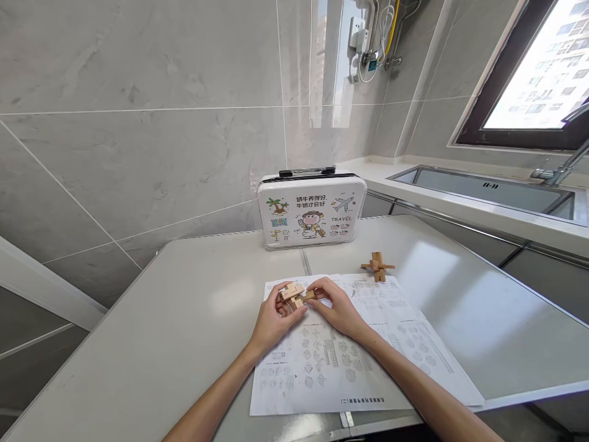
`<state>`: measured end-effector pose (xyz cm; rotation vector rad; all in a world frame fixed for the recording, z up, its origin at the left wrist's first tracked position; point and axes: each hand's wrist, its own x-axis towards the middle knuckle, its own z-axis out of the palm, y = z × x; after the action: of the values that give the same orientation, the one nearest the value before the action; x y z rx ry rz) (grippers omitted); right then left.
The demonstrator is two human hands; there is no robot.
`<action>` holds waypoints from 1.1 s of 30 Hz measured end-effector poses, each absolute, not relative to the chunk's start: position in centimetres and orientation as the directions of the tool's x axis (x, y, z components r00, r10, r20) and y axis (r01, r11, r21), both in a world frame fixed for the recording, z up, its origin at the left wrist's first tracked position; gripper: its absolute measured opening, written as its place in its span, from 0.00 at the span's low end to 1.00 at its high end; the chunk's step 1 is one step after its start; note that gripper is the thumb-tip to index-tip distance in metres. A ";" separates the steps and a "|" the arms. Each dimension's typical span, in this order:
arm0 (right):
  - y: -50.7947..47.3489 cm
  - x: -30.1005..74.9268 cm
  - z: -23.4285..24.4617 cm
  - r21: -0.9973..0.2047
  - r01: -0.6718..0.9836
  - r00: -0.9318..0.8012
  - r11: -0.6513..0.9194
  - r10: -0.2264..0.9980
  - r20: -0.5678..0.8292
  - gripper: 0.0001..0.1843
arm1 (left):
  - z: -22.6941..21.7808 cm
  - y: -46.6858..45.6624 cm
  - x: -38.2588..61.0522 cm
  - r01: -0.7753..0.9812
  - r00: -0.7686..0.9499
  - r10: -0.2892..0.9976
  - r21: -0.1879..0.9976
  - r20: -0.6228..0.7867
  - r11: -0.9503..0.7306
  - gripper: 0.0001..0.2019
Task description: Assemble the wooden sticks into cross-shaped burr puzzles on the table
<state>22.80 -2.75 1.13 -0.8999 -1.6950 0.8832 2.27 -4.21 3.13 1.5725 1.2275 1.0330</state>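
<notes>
My left hand (272, 319) and my right hand (335, 304) meet over a printed instruction sheet (350, 362) on the white table (184, 331). Between their fingertips is a small wooden interlocking puzzle (296, 294), made of light wooden bars crossed together. The left hand's fingers curl around its left side; the right hand pinches a bar on its right side. A second wooden puzzle (378, 266), an assembled cross of bars, stands alone on the table beyond the sheet, to the right of my hands.
A white tin case (311, 212) with cartoon travel pictures stands upright against the tiled wall at the table's far edge. A counter with a steel sink (488, 187) and tap (564, 166) runs along the right under a window.
</notes>
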 end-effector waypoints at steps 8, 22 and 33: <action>-2.9 22.7 1.4 -0.833 0.182 -0.281 0.522 0.840 0.465 0.11 | 3.5 -4.5 2.4 0.310 0.189 0.977 0.939 0.095 -0.151 0.35; -3.2 23.1 1.9 -0.808 0.194 -0.327 0.556 0.813 0.481 0.12 | 3.1 -4.2 2.0 0.484 0.272 0.943 0.819 0.194 -0.308 0.33; -3.3 23.0 2.4 -0.858 0.109 -0.331 0.502 0.833 0.444 0.12 | 3.2 -4.3 2.1 0.459 0.294 0.937 0.833 0.187 -0.310 0.31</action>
<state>23.01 -3.32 2.39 -0.7958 -1.7647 0.9234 2.06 -4.30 3.18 1.8973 1.2461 0.9158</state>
